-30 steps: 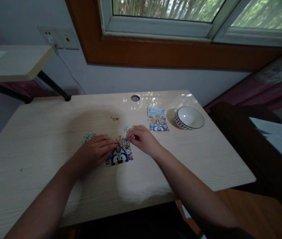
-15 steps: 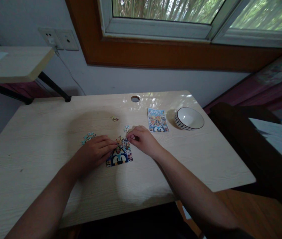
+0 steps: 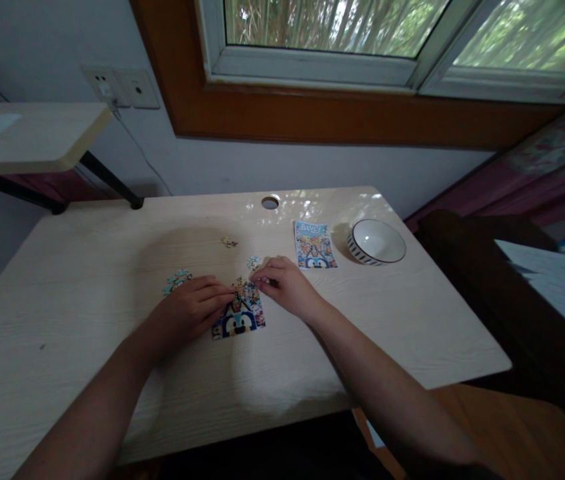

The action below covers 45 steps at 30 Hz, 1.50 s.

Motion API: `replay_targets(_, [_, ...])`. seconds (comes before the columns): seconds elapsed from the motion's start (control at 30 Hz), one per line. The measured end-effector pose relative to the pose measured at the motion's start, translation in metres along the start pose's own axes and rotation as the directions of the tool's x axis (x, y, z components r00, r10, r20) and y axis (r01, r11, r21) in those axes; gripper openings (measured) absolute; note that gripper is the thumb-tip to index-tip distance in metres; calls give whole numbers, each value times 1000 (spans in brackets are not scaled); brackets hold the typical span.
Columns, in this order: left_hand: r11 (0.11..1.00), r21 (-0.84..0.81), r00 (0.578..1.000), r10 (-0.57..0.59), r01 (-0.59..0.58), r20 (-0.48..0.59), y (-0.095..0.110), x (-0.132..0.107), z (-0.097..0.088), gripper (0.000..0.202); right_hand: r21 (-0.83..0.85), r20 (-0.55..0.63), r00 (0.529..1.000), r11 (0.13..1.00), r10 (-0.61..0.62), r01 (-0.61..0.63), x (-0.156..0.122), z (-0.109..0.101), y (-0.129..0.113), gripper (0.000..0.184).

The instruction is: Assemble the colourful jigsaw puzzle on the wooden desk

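Note:
A partly assembled jigsaw puzzle (image 3: 239, 323) with a blue dog's face lies on the table in front of me. My left hand (image 3: 194, 303) rests flat over its left side, fingers stretched out and fingertips on the pieces. At the puzzle's upper right edge, my right hand (image 3: 282, 283) pinches with thumb and index finger; what sits between them is too small to make out. Loose puzzle pieces lie in small groups: light blue pieces (image 3: 177, 280) beyond my left hand, a few pieces (image 3: 253, 263) by my right fingertips, and yellowish pieces (image 3: 229, 242) farther back.
A printed picture card (image 3: 315, 245) marked "Bluey" lies right of the puzzle, beside a white bowl (image 3: 378, 241) with a striped outside. The pale wooden table (image 3: 362, 333) has a round cable hole (image 3: 270, 203) near its back edge. A raised shelf (image 3: 37, 140) stands at left.
The view has tilted slightly, so everything sits a little lower. My right fingertips have shifted very slightly left along the puzzle's upper edge; my left hand stays in place.

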State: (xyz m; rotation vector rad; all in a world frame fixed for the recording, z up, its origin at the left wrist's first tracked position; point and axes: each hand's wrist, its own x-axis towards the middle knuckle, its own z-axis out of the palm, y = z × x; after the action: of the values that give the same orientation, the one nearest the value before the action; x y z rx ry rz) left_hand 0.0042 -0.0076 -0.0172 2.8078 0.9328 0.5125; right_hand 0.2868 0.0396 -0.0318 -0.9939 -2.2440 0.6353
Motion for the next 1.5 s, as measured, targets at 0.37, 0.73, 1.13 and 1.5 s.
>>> replay_targets(0.37, [999, -37, 999, -16, 15, -40, 2, 2, -2, 35, -7, 1, 1000, 1000, -2, 2, 0, 2, 3, 12])
replay_targets(0.73, [999, -34, 999, -26, 25, -21, 1, 2, -2, 36, -24, 13, 1000, 1000, -1, 2, 0, 2, 4, 13])
replay_targets(1.13, [1000, -12, 1000, 5, -5, 0, -2, 0, 1, 36, -20, 4, 1000, 1000, 2, -2, 0, 1, 1, 13])
replay_targets(1.5, [1000, -11, 999, 19, -19, -37, 1, 2, -3, 34, -19, 1, 1000, 1000, -4, 4, 1, 1, 2, 11])
